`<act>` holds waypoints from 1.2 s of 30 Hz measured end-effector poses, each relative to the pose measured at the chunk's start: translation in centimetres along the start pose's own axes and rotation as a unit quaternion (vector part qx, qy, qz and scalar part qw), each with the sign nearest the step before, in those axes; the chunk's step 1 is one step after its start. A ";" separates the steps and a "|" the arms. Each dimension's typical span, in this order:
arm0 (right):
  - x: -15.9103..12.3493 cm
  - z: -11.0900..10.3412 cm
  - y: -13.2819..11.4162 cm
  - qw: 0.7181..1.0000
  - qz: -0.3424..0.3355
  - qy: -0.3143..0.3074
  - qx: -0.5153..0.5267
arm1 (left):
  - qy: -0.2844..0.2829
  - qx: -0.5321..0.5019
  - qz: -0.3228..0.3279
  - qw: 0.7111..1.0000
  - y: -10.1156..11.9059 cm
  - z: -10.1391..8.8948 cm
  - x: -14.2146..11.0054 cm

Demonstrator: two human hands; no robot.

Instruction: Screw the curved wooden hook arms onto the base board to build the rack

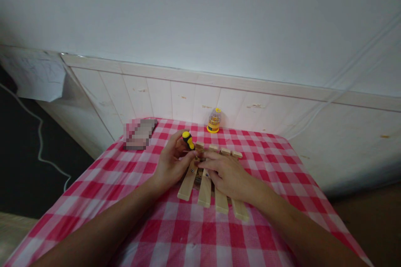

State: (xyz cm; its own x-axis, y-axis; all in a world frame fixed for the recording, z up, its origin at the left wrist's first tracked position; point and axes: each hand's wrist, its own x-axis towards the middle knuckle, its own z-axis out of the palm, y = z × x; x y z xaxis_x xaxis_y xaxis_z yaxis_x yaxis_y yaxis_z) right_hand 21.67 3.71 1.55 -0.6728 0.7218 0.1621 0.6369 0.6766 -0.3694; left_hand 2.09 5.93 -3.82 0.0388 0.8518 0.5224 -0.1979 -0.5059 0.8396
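My left hand (pixel 172 160) is closed around a small stubby screwdriver (pixel 188 140) with a yellow and black handle. The handle tilts up beside my fingers, and its tip is hidden near the fingertips. Under my hands lies a row of pale wooden slats (pixel 205 192), set side by side with gaps between them; small screw heads show on some. My right hand (pixel 227 173) lies palm down over the slats, its fingers stretched toward the left thumb and touching the wood. I see nothing held in it, though the fingertips partly cover what lies beneath.
A clear, yellow-based container (pixel 214 122) stands at the table's back edge by the white panelled wall (pixel 181 96). A blurred flat object (pixel 140 134) lies at the back left. The red and white checked tablecloth (pixel 175 233) covers the table. A white cable (pixel 40 133) hangs at left.
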 end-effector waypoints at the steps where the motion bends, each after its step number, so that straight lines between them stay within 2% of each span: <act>1: 0.0 0.0 0.0 1.000 -0.001 0.000 0.001 | -0.004 0.005 0.001 1.000 0.0 0.0 0.0; 9: 0.0 0.0 0.0 1.000 -0.010 0.006 0.006 | -0.013 0.072 -0.031 0.997 -0.3 -0.5 -0.3; 14: -0.1 0.1 0.1 1.000 -0.005 0.000 0.008 | -0.046 0.052 -0.081 0.994 0.2 -0.6 -0.1; 23: 0.1 0.2 0.1 1.000 -0.006 -0.001 0.009 | -0.060 0.040 -0.105 0.992 0.6 -0.9 -0.2; 30: 0.0 0.2 0.2 1.000 -0.019 0.007 0.015 | 0.009 0.000 -0.073 0.997 2.4 -0.2 -0.1; 36: -0.1 0.3 0.3 1.000 -0.020 0.008 0.015 | -0.021 0.047 -0.035 0.998 2.7 -0.4 -0.3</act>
State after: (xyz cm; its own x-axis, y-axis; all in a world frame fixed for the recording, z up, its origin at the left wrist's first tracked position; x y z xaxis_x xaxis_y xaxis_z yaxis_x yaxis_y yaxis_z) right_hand 21.81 3.84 1.13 -0.6904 0.6974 0.1923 0.5987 0.7000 -0.3893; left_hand 1.15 4.34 -1.77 0.0912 0.8801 0.4659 -0.1007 -0.4573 0.8836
